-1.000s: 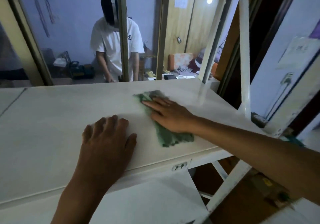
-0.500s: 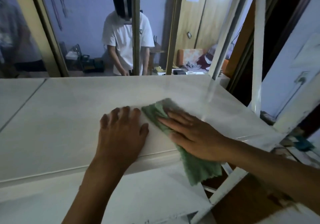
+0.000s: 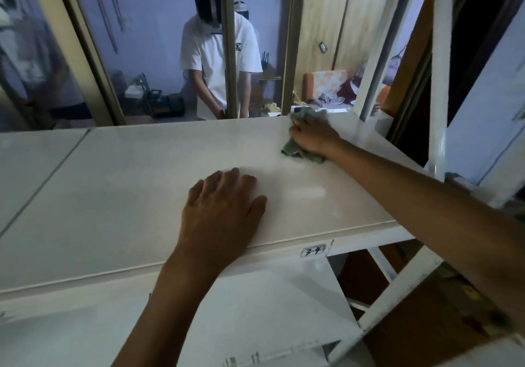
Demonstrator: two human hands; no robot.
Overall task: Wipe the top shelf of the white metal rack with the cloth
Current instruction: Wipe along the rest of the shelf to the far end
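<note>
The white top shelf (image 3: 119, 190) of the metal rack fills the middle of the view. My right hand (image 3: 314, 136) is far out at the shelf's back right corner, fingers closed on a bunched green cloth (image 3: 295, 151) pressed against the surface. Part of the cloth pokes out above and below the hand. My left hand (image 3: 224, 210) lies flat on the shelf near its front edge, fingers spread, holding nothing.
White uprights (image 3: 441, 68) rise at the rack's right end. A lower shelf (image 3: 255, 310) shows below the front edge. Beyond the rack a person in a white T-shirt (image 3: 220, 54) stands behind metal posts. A seam (image 3: 71, 151) splits the shelf at left.
My right hand has swept the cloth from the front edge, where it hung over, to the back right corner. The left hand stays flat on the shelf.
</note>
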